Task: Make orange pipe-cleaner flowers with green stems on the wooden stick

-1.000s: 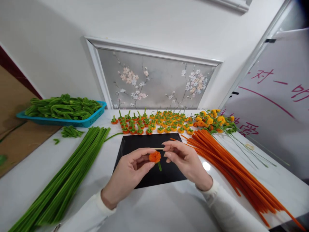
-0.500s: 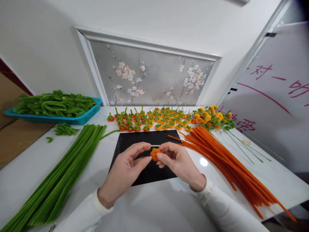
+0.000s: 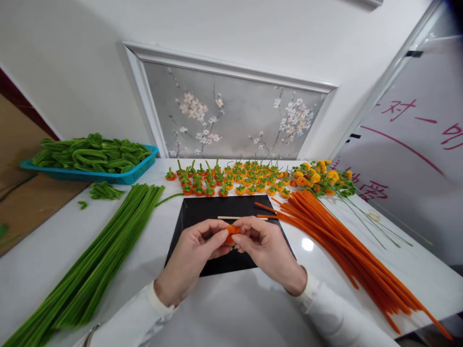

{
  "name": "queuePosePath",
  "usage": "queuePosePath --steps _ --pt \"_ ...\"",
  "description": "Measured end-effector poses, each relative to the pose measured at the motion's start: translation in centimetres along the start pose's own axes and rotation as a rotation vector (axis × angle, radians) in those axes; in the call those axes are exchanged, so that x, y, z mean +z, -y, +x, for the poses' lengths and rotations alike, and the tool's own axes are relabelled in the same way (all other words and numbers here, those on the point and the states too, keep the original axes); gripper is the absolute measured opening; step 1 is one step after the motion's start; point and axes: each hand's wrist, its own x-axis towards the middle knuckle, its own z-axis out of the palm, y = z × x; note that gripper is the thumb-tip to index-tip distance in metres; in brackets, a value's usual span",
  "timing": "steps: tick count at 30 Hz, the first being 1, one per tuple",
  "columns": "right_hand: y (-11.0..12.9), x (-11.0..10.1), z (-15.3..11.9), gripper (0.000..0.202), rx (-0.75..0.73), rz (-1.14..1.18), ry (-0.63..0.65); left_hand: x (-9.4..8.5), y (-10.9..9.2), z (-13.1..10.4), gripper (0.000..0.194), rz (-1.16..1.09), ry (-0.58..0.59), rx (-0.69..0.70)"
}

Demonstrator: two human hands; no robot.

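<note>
A small orange fuzzy pumpkin [image 3: 232, 231] is pinched between the fingertips of my left hand [image 3: 198, 250] and my right hand [image 3: 265, 248]. Both hands are closed around it, over a black mat [image 3: 231, 262] on the white table. Just beyond the fingers a thin pale stick [image 3: 226, 218] lies on the mat. Behind the mat stand rows of small orange and yellow pumpkins [image 3: 240, 190] with green tops. The far side of the held piece is hidden by my fingers.
Green fuzzy stems [image 3: 108, 246] lie at left, orange ones [image 3: 340, 241] at right. A blue basket [image 3: 135, 173] of green pieces stands back left, beside a small green pile [image 3: 104, 190]. Orange-yellow flowers [image 3: 321, 178] lie back right. A framed picture [image 3: 238, 120] is behind.
My left fingers have closed onto the orange pumpkin, which has turned so its green top no longer shows. More of the pale stick is visible. The view has shifted slightly.
</note>
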Motion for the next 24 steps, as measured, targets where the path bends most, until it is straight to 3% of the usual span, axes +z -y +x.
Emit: queuePosePath --steps 8,15,21,24 --pt "-0.13 0.15 0.33 0.016 0.084 0.130 -0.043 0.09 0.22 0.00 0.013 -0.099 -0.016 -0.046" --pt "0.36 -0.49 0.64 0.027 0.180 0.281 0.005 0.00 0.13 -0.02 0.018 -0.096 -0.029 -0.056" --pt "-0.11 -0.29 0.58 0.022 0.195 0.241 0.009 -0.03 0.42 0.05 0.025 -0.025 0.042 0.025" --pt "-0.01 -0.08 0.30 0.018 0.122 0.128 -0.012 -0.09 0.82 0.27 0.021 0.041 0.031 0.105"
